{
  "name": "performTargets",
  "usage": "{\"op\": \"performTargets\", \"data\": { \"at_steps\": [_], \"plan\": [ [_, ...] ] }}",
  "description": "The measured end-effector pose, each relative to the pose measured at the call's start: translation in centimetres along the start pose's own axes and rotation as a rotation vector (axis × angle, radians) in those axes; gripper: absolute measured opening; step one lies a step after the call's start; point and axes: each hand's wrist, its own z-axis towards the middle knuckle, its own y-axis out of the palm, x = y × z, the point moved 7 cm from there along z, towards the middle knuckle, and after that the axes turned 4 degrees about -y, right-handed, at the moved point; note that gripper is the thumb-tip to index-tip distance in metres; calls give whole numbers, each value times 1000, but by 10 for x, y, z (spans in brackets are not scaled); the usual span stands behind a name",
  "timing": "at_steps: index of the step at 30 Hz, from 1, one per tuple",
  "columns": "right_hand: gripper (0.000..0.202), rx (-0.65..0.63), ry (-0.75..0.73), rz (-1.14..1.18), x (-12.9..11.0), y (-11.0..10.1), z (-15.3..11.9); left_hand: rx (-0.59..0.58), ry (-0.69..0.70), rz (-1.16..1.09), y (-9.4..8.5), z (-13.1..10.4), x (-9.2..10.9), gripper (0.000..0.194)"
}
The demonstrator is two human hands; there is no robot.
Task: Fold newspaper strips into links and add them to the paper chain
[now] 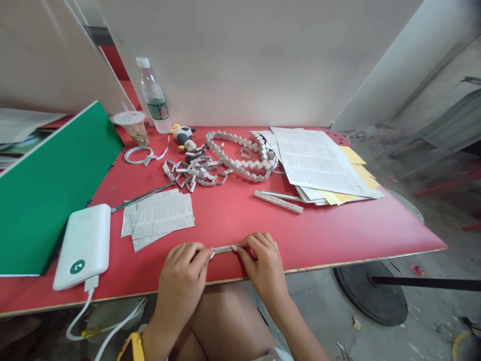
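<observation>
A narrow folded strip of printed paper (224, 249) is stretched between my two hands, just above the table's front edge. My left hand (186, 271) pinches its left end between thumb and fingers. The right end is pinched by my right hand (263, 260). Loose printed paper pieces (161, 218) lie to the left of my hands. Two more folded strips (278, 201) rest farther back on the right. Behind are a zigzag folded-paper chain (242, 165) and a tangle of linked paper pieces (195, 173).
On the red table (338, 228) stand a bottle (154, 100) and a lidded cup (132, 126). A cabled white power bank (84, 245) lies beside a green board (56, 185). Small bird figures (183, 134), a metal ruler-like strip (143, 197) and stacked papers (319, 160) are also there.
</observation>
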Motion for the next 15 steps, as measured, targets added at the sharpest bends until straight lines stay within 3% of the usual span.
{"op": "performTargets", "data": {
  "at_steps": [9,15],
  "plan": [
    [19,-6,0,-15,-1,-1,-2,59,28,-24,-1,-4,2,17],
    [22,20,69,-135,4,4,-2,-11,-97,-150,6,-3,-12,15]
  ]
}}
